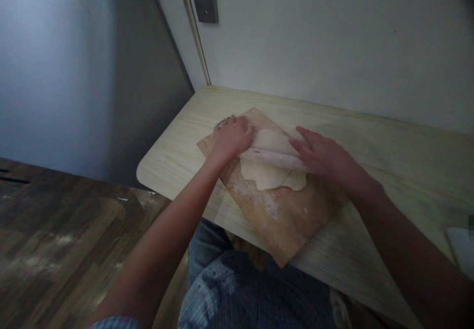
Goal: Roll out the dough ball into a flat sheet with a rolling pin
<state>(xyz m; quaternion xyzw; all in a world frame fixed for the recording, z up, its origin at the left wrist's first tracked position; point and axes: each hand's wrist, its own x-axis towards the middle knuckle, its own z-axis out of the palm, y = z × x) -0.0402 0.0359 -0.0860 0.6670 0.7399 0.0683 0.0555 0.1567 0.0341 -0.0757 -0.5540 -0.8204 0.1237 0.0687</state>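
A pale, flour-dusted rolling pin (276, 159) lies across a thin, uneven sheet of dough (276, 177). Under the dough is a wooden cutting board (285, 220), set at a slant and smeared with flour. My left hand (235, 134) is curled over the pin's left end, which it hides. At the other end rests my right hand (320, 154), its fingers stretched out and the thumb side facing the dough. The dough extends both beyond the pin and on my side of it, with a ragged near edge.
The board sits on a light wood-grain table (388, 146), its near corner jutting past the table's front edge. A white wall (333, 38) borders the back. A grey panel (74, 72) stands at the left. Part of a pale object (461, 250) shows at the far right.
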